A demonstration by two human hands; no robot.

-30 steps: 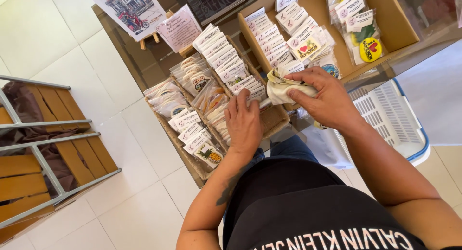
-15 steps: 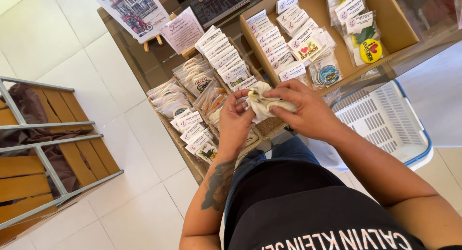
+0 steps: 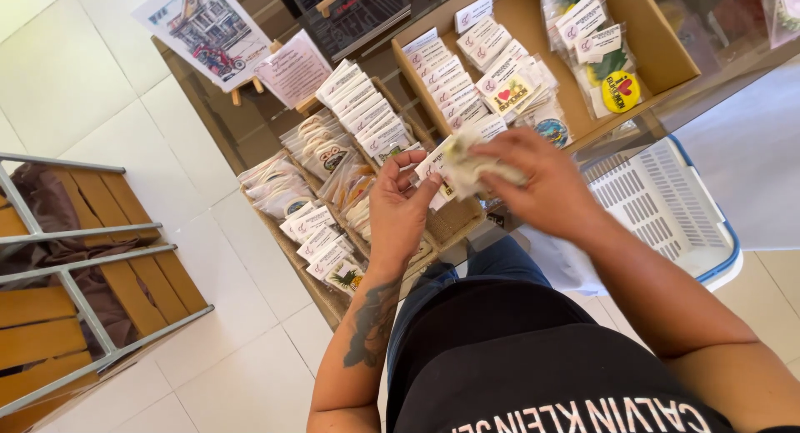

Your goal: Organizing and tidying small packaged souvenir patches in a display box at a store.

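Note:
My right hand (image 3: pixel 546 187) grips a small stack of clear plastic packets with white header cards (image 3: pixel 462 162), held above the front of a brown cardboard display box (image 3: pixel 658 50). My left hand (image 3: pixel 402 208) is raised beside it, with thumb and fingertips touching the left end of the same stack. Below my left hand, rows of similar bagged stickers and magnets (image 3: pixel 333 154) stand in a woven tray (image 3: pixel 454 225). More packets (image 3: pixel 492 75) fill the cardboard box.
A white plastic basket with a blue rim (image 3: pixel 667 208) sits at the right under the counter. A framed house picture (image 3: pixel 204 29) and a pink sign (image 3: pixel 293 68) stand behind the trays. A metal-and-wood rack (image 3: pixel 75 291) stands on the tiled floor at left.
My right hand lifted the stack of packets from the cardboard box and brought it left. My left hand rose off the tray rows and now touches the stack.

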